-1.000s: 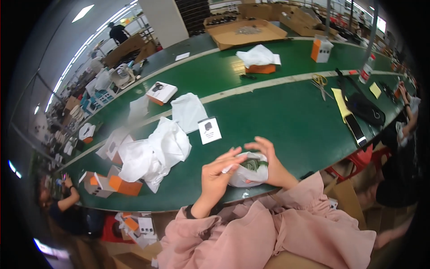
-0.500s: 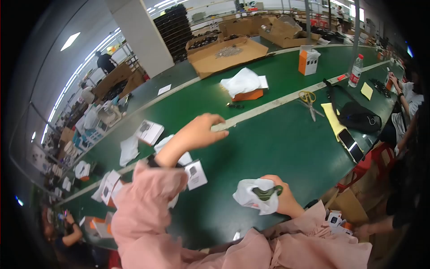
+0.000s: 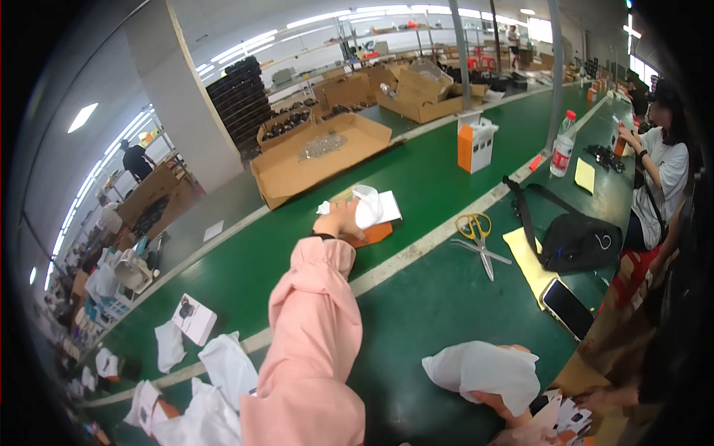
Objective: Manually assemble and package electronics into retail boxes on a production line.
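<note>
My left hand (image 3: 343, 220) reaches far forward and closes on a small orange and white box (image 3: 372, 235) lying on the green belt. A crumpled white pouch (image 3: 367, 207) sits on top of that box, against my fingers. Close to the near edge, my right hand (image 3: 500, 398) grips another soft white pouch (image 3: 483, 369) from below and behind. Most of its fingers are covered by the pouch, and whatever is inside does not show.
Yellow-handled scissors (image 3: 477, 241), a black bag (image 3: 576, 239), a phone (image 3: 567, 308) and a water bottle (image 3: 563, 145) lie or stand to the right. An upright orange-white box (image 3: 476, 145) is farther back. White pouches (image 3: 225, 364) and a white box (image 3: 195, 318) lie left. A co-worker (image 3: 658, 160) works at right.
My left hand has moved forward from above the belt's edge strip onto the orange and white box. In my right hand, the pouch has turned, hiding the dark green thing seen on it before.
</note>
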The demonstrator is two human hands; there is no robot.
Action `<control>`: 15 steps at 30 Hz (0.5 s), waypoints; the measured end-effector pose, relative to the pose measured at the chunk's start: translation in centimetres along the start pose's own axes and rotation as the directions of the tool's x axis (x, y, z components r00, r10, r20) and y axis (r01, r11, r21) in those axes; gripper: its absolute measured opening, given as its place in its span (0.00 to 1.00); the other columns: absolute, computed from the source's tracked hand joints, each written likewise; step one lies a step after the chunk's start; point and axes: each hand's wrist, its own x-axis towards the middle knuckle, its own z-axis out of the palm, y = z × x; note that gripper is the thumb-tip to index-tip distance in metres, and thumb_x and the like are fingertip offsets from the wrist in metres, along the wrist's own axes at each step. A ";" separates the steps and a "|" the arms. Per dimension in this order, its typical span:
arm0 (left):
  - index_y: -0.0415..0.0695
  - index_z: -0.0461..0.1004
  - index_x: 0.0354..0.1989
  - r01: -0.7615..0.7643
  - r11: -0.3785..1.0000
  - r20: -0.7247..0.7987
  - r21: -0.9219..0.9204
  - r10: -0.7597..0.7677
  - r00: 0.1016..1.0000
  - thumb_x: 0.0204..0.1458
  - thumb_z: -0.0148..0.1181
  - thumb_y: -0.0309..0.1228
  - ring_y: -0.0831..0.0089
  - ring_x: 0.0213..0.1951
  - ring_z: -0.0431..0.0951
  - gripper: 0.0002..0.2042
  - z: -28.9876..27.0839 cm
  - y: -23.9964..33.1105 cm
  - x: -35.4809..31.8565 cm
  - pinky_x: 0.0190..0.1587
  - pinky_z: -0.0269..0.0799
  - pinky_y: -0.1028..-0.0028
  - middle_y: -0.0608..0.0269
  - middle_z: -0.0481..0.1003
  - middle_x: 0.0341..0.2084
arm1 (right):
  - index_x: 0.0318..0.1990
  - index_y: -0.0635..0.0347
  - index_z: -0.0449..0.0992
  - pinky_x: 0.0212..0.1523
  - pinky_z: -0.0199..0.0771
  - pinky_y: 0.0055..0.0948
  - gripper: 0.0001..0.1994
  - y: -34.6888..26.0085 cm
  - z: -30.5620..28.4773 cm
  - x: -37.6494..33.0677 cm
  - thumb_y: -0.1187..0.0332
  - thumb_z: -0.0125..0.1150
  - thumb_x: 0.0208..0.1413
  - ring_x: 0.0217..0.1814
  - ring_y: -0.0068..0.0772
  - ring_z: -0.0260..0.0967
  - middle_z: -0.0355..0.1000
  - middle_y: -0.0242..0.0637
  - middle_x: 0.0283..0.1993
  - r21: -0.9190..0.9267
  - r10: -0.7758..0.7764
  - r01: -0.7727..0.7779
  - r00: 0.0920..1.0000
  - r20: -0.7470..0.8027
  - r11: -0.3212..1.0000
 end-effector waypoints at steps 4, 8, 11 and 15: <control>0.36 0.55 0.57 -0.317 0.938 -0.237 -0.136 0.280 0.930 0.23 0.73 0.53 0.45 0.56 0.58 0.52 -4.1 3.0 -5.3 0.58 0.56 0.59 0.42 0.59 0.53 | 0.52 0.56 0.63 0.52 0.67 0.33 0.36 -2.0 -0.2 0.3 0.69 0.78 0.31 0.54 0.34 0.64 0.65 0.37 0.50 0.675 0.182 -0.122 0.983 -0.018 0.727; 0.46 0.61 0.56 -0.386 0.782 -0.317 0.489 0.572 0.757 0.26 0.70 0.44 0.52 0.56 0.61 0.42 -6.4 7.2 -17.2 0.54 0.58 0.51 0.51 0.61 0.53 | 0.49 0.56 0.63 0.54 0.67 0.35 0.36 -1.9 0.5 0.0 0.69 0.79 0.29 0.52 0.33 0.65 0.66 0.37 0.48 0.734 0.139 0.194 0.920 -0.367 0.651; 0.56 0.63 0.57 0.045 0.565 -0.463 0.824 0.625 0.629 0.34 0.65 0.36 0.60 0.56 0.61 0.34 -9.7 7.3 -22.3 0.51 0.59 0.49 0.59 0.62 0.53 | 0.45 0.62 0.68 0.53 0.68 0.36 0.23 -4.1 -0.6 -1.0 0.71 0.71 0.40 0.54 0.34 0.65 0.69 0.39 0.45 0.739 0.156 0.153 0.931 -0.331 0.656; 0.58 0.58 0.61 0.205 0.304 -0.351 0.930 0.578 0.736 0.43 0.59 0.33 0.64 0.57 0.60 0.32 -11.1 -2.8 -20.4 0.50 0.60 0.50 0.63 0.62 0.54 | 0.48 0.62 0.67 0.53 0.67 0.35 0.25 -3.0 1.0 -3.1 0.69 0.71 0.41 0.55 0.35 0.65 0.68 0.39 0.46 0.741 0.260 -0.023 0.943 -0.206 0.671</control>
